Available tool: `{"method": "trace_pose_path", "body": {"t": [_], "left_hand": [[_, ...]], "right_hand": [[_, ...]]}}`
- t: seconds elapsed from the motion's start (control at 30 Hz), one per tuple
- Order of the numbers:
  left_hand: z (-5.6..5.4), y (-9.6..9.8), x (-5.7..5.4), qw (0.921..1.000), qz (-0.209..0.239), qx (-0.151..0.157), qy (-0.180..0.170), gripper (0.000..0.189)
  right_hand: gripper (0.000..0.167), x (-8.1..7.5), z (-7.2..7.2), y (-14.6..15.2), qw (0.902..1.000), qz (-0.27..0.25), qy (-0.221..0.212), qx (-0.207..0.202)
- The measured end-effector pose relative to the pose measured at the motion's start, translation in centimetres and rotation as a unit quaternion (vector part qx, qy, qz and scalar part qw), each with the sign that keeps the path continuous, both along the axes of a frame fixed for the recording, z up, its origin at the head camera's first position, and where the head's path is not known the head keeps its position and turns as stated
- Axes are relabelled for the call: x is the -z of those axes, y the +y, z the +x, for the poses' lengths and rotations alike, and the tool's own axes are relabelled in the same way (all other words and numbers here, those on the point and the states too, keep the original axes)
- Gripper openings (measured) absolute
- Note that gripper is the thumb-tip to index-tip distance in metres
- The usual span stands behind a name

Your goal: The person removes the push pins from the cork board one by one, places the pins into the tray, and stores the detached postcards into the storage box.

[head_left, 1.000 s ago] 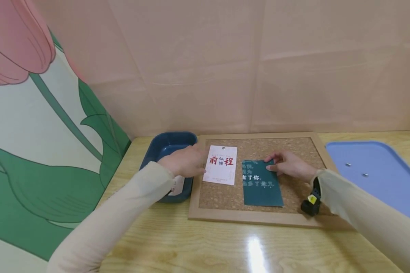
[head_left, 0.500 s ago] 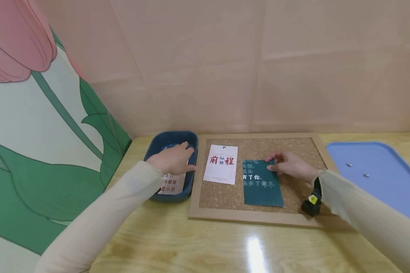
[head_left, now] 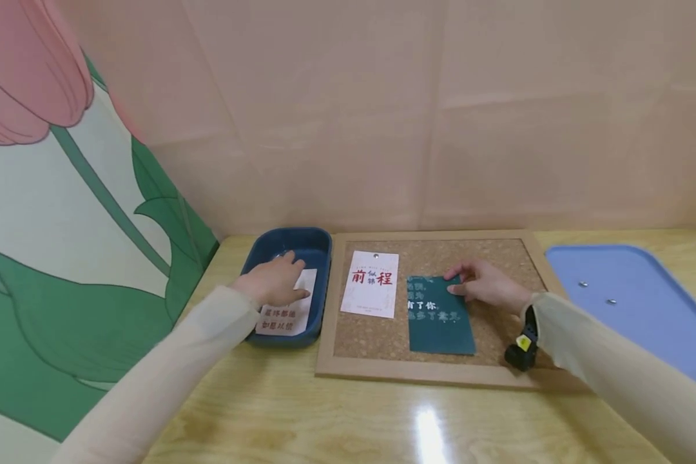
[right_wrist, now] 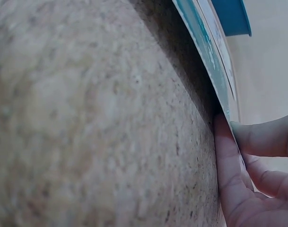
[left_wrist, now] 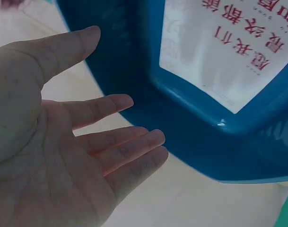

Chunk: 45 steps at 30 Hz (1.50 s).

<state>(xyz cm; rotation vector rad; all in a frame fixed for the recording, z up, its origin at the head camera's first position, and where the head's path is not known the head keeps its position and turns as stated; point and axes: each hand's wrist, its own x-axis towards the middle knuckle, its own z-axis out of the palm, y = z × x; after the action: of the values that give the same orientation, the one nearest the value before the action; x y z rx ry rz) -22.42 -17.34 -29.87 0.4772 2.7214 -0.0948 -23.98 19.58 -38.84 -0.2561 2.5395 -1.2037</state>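
Note:
My left hand (head_left: 274, 281) is over the dark blue plastic bin (head_left: 326, 283), fingers spread and holding nothing. Below it in the bin lies a white card with printed characters (head_left: 283, 321), partly covered by the hand; the left wrist view shows this card (left_wrist: 214, 52) on the bin floor. On the cork board (head_left: 365, 338), my right hand (head_left: 488, 285) pinches a teal card (head_left: 441, 335) at its upper right corner. In the right wrist view the thumb is on the teal card's (right_wrist: 203, 40) face and a finger is behind it, against the cork.
A white card with red characters (head_left: 369, 296) hangs on the board's left part, a silver tack (head_left: 376, 256) at its top. Right of the board lies a light blue tray (head_left: 620, 341) bearing two small silver tacks (head_left: 582, 283). A draped cloth (head_left: 383, 129) stands behind.
My left hand has moved left from the board's edge to over the bin, and down toward the card there. My right hand keeps its pinch on the teal card.

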Motion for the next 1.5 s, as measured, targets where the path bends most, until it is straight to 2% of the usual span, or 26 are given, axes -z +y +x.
{"method": "trace_pose_path", "body": {"t": [0.2,0.4,0.6,1.17,1.5], "left_hand": [[0.2,-1.6,1.2,0.9996,0.01,-0.025,0.005,0.064],[0.4,-2.8,1.2,0.9983,0.028,-0.04,0.033,0.064],[0.5,-3.6,1.2,0.9969,0.033,-0.058,0.041,0.067],[0.9,-5.6,1.3,0.997,0.018,-0.053,0.054,0.064],[0.8,-6.6,1.9,0.9951,0.007,-0.074,0.065,0.067]], "right_hand": [[0.029,0.6,0.3,-0.3,0.9999,-0.006,-0.009,0.002],[0.03,0.5,0.3,0.0,0.9999,-0.008,0.002,-0.006],[0.031,0.2,0.3,0.1,1.0,-0.004,-0.002,-0.001],[0.031,0.4,0.0,0.2,1.0,-0.003,0.002,0.001],[0.032,0.4,0.1,0.1,1.0,-0.005,0.0,-0.004]]}}
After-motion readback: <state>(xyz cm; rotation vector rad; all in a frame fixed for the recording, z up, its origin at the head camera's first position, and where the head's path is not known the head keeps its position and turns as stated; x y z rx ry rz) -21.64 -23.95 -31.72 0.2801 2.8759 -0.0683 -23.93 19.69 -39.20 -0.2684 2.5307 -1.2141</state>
